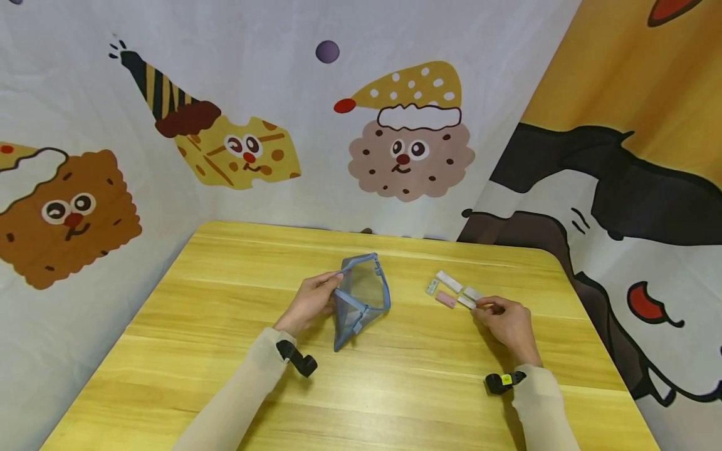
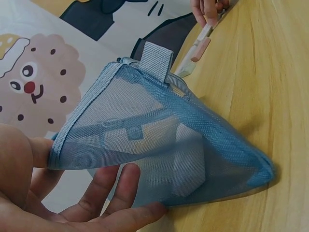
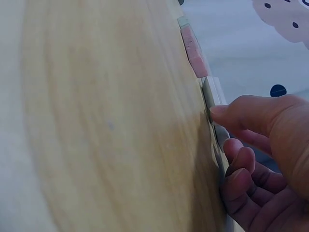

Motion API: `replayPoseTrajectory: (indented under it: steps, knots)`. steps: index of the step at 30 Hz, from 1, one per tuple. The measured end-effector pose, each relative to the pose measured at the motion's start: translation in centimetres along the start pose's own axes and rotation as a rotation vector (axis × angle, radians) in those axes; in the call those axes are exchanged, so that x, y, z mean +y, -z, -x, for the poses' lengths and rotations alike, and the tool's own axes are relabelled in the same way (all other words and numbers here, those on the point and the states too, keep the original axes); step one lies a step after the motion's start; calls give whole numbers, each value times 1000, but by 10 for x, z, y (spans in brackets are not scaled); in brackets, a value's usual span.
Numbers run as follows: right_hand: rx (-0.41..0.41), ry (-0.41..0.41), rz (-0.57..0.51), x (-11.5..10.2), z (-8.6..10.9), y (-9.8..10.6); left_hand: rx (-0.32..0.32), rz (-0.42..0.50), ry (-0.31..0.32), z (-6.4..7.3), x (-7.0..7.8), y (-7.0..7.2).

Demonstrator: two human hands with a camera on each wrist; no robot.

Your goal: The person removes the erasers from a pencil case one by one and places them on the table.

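My left hand (image 1: 309,305) pinches the edge of a blue mesh zipper pouch (image 1: 351,307), which stands propped with its mouth spread. In the left wrist view, a pale block-like shape (image 2: 189,162) shows through the mesh of the pouch. My right hand (image 1: 507,322) is at the near end of a group of small erasers, its thumb and fingertips on a white eraser (image 1: 466,302). The right wrist view has the thumb against that eraser's side; the index fingertip is partly hidden. Beside it lie a pink eraser (image 1: 445,299), a greenish eraser (image 1: 432,287) and other white ones (image 1: 449,281).
The wooden table (image 1: 383,388) carries the pouch and erasers, which lie right of it. A cloth (image 1: 271,56) printed with cartoon figures hangs behind the table's far edge and along its sides. Each wrist wears a black camera (image 1: 297,358).
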State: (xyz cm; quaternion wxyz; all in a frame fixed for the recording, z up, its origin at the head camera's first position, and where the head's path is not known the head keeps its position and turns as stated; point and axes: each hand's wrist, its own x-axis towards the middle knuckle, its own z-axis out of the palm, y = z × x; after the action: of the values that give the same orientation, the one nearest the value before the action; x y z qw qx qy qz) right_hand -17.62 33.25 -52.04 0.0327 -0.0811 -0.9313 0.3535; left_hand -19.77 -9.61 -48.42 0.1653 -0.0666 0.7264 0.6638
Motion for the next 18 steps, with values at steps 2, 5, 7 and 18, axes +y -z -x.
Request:
replayPoseTrajectory:
  steps: [2, 5, 7, 18]
  knots:
    - [4, -1, -3, 1, 0, 0, 2, 0, -1, 0, 0, 0]
    - [5, -6, 1, 1, -1, 0, 5, 10, 8, 0, 1, 0]
    - [-1, -1, 8, 1, -1, 0, 8, 11, 10, -1, 1, 0]
    - [-11, 6, 28, -1, -1, -3, 2, 5, 6, 0, 0, 0]
